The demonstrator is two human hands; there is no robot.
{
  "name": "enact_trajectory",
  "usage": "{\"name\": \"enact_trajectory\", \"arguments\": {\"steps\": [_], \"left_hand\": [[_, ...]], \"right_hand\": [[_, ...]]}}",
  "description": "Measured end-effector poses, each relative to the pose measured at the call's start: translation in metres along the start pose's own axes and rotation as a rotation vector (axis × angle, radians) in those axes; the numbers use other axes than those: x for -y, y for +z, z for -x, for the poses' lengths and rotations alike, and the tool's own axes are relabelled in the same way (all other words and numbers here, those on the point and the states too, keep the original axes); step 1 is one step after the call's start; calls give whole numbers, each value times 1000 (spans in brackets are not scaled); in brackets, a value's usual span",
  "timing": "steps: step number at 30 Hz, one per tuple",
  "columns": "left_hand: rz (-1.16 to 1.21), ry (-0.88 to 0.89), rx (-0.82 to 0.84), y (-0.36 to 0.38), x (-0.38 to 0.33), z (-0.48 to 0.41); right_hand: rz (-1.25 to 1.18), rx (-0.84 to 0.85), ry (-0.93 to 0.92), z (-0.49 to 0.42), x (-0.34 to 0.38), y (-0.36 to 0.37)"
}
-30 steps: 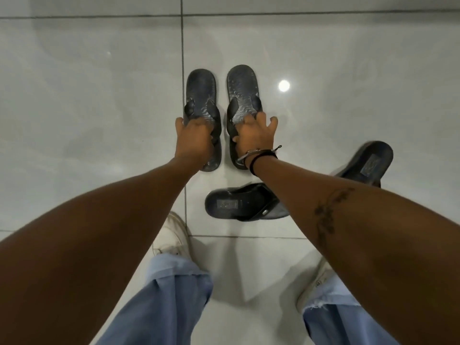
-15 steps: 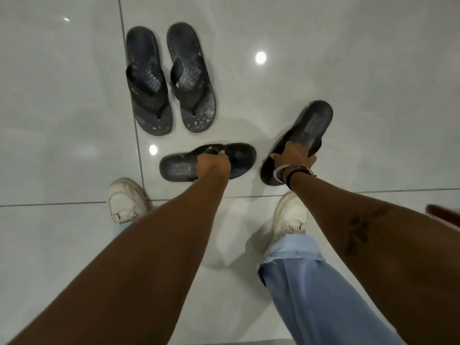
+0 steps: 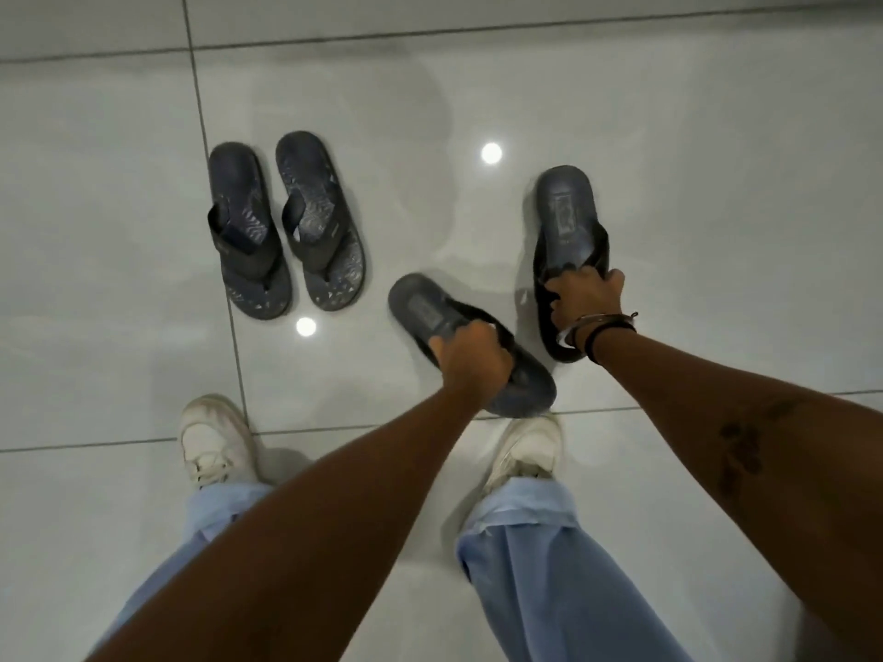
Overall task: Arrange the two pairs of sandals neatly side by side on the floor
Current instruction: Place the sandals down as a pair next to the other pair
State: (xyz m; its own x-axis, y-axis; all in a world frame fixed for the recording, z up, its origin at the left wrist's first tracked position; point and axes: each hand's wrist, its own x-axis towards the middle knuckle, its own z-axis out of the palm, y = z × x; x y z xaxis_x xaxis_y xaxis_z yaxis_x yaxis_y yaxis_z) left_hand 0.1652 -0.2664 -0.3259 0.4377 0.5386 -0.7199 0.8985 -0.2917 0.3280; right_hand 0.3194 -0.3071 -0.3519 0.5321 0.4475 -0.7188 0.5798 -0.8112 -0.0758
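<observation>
Two dark patterned sandals, one on the left point(image 3: 246, 231) and one on the right point(image 3: 320, 219), lie side by side on the glossy floor at the upper left, toes toward me. A plain dark sandal point(image 3: 423, 310) lies at a slant in the middle, and my left hand point(image 3: 470, 358) is closed over its strap. Its mate point(image 3: 566, 215) lies nearly straight further right, heel away from me, with my right hand point(image 3: 585, 298) gripping its strap. The two plain sandals are apart and at different angles.
My two white sneakers, the left one point(image 3: 215, 439) and the right one point(image 3: 528, 444), stand on the pale tiled floor point(image 3: 105, 231) just below the sandals. Ceiling lights reflect as bright spots point(image 3: 491, 152) on the tiles.
Both hands left the patterned pair and took hold of the plain pair. Since then the middle sandal has turned from sideways to a slant, and the right one has swung nearly straight.
</observation>
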Motion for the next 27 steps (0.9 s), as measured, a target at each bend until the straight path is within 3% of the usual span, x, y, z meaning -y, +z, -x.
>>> {"name": "enact_trajectory", "arguments": {"steps": [4, 9, 14, 16, 19, 21, 24, 27], "left_hand": [[-231, 234, -51, -17, -30, -54], [-525, 381, 8, -27, -29, -110], [-434, 530, 1, -23, -15, -106], [-282, 570, -123, -25, -1, -94], [-76, 343, -519, -53, 35, -85], [-73, 41, -664, -84, 75, -96], [-122, -344, -625, -137, 138, -121], [-119, -481, -499, -165, 182, -140]], "right_hand": [[164, -42, -115, -28, -18, -17], [123, -57, -94, -49, -24, 0], [182, -208, -160, -45, -9, 11], [187, -346, -233, -36, 15, 7], [140, -444, -425, -24, 69, 1], [109, -339, -504, -29, 108, -2], [130, -80, -489, -56, 160, 2], [178, 23, -411, -85, 202, 17]]}}
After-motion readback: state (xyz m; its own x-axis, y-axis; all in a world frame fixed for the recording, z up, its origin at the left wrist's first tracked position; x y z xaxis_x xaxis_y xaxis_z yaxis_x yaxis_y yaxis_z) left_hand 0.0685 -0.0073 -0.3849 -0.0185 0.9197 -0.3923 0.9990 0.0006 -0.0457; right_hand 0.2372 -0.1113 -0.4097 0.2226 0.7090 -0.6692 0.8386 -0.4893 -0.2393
